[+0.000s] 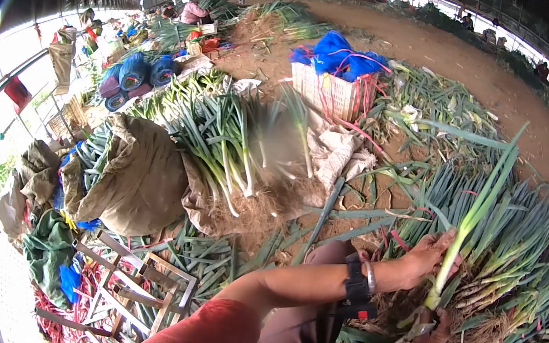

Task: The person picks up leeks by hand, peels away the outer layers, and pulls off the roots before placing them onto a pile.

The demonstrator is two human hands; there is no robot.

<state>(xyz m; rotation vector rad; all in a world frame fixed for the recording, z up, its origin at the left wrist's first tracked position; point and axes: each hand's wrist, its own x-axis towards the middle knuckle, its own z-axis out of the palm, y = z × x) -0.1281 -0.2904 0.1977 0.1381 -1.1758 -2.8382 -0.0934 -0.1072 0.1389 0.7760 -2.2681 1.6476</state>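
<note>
A single leek stands nearly upright in front of me, its green leaves pointing up and its pale stem low. My left hand is closed round the stem from the left, with a bracelet and a black strap at the wrist. Lower down, my right hand is closed at the root end of the same leek; its fingers are partly hidden, and a pale, ragged piece hangs beside it. Behind both hands lies a big heap of leeks with shaggy brown roots, some tied with pink bands.
Trimmed leeks lie on sacking to the left. A white crate with blue netting stands ahead. A full sack and a metal frame are on my left. Cut leaves litter the ground. A person in pink sits farther back.
</note>
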